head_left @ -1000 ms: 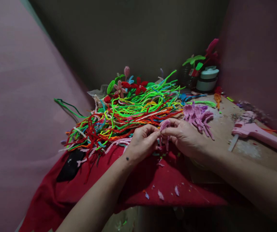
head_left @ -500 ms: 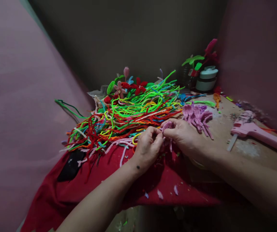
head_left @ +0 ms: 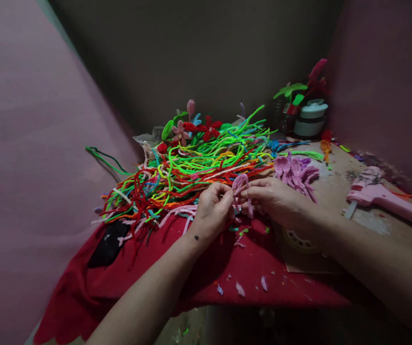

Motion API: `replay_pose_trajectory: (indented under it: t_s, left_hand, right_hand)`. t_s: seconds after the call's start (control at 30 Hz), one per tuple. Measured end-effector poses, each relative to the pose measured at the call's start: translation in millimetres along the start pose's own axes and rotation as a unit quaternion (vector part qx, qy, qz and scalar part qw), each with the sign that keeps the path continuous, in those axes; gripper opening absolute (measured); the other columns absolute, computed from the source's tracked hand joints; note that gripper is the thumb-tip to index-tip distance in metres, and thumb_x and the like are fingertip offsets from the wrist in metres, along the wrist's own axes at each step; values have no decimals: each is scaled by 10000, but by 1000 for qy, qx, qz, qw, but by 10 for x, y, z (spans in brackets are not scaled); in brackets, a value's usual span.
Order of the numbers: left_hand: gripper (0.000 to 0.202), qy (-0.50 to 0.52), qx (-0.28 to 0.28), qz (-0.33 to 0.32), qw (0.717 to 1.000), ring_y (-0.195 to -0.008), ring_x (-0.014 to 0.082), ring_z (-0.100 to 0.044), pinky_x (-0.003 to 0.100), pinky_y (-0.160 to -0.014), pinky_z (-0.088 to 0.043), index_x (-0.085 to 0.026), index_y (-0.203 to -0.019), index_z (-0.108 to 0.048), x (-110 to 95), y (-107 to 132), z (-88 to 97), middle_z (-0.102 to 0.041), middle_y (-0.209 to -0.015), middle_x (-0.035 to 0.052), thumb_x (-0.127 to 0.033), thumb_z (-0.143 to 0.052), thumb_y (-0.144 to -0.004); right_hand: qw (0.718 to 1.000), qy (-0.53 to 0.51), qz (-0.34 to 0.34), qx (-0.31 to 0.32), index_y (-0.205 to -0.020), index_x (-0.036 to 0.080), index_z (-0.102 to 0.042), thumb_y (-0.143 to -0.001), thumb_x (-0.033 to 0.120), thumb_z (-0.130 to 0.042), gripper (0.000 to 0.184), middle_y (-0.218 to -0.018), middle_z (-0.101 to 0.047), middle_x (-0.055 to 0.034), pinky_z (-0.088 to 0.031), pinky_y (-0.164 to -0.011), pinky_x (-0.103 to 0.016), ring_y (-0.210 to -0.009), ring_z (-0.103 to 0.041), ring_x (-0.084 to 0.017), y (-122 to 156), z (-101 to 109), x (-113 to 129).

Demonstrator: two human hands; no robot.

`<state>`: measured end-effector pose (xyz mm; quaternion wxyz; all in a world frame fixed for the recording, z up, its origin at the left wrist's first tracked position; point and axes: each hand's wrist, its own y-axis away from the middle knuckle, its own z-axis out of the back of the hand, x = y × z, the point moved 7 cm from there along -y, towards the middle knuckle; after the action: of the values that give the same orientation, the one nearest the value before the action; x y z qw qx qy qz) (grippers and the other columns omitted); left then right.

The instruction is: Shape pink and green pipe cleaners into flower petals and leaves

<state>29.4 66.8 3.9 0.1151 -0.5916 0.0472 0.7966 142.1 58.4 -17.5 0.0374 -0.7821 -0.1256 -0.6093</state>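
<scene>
My left hand (head_left: 211,213) and my right hand (head_left: 276,203) meet in front of me over a red cloth (head_left: 227,273). Both pinch a small pink pipe cleaner loop (head_left: 241,184) that stands up between the fingertips, its loose ends hanging below. Just behind the hands lies a big tangled heap of coloured pipe cleaners (head_left: 191,172), mostly green, red and orange. To the right of my right hand rests a pile of finished pink loops (head_left: 295,172).
Pipe cleaner flowers (head_left: 194,127) stand behind the heap. A white jar (head_left: 308,122) and green leaves sit at the back right. A pink glue gun (head_left: 378,194) lies on the wooden table at the right. Small cut scraps (head_left: 240,289) dot the cloth.
The pink loop has been pulled up and now stands clear between the fingertips. My left hand shifted slightly left; the view drifted a little.
</scene>
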Motion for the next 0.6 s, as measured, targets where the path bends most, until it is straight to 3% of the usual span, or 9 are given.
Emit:
replay_pose_trajectory:
  t_s: [0.13, 0.23, 0.33, 0.43, 0.6]
  left_hand:
    - [118, 41, -4, 23, 999, -297, 47, -378, 146, -328, -282, -170, -697, -462, -59, -49, 103, -492, -405, -68, -263, -498, -760]
    - [131, 54, 12, 17, 998, -297, 59, -395, 154, -310, -283, -172, -696, -467, -80, -62, 120, -516, -409, -57, -283, -495, -760]
    - [133, 66, 30, 14, 997, -298, 59, -397, 157, -310, -289, -168, -688, -469, -84, -57, 103, -524, -414, -52, -275, -492, -764]
    - [139, 80, 39, 21, 996, -287, 52, -377, 157, -304, -277, -162, -691, -475, -75, -50, 90, -528, -418, -51, -275, -499, -768]
    - [143, 102, 56, 34, 993, -290, 56, -391, 159, -307, -275, -157, -716, -485, -57, -46, 68, -522, -419, -50, -287, -514, -768]
  right_hand:
    - [988, 129, -52, 61, -627, 129, -633, -647, 240, -645, 113, -496, -551, 10, -312, -385, -190, -398, -414, -60, 36, -49, -38]
    - [990, 68, -71, 101, -703, 137, -636, -682, 283, -628, 147, -511, -559, 13, -299, -353, -195, -362, -396, -57, 58, -119, -72]
    - [997, -9, -66, 29, -722, 146, -605, -639, 227, -654, 126, -568, -581, 7, -354, -367, -202, -396, -448, -71, 16, -37, -89]
    - [999, -3, -25, -44, -709, 160, -571, -621, 222, -673, 148, -507, -538, 37, -338, -348, -195, -368, -428, -68, -10, 61, -53]
    - [992, 117, -30, 39, -621, 143, -560, -696, 259, -605, 146, -449, -522, 29, -278, -313, -170, -314, -410, -53, 30, -79, -71]
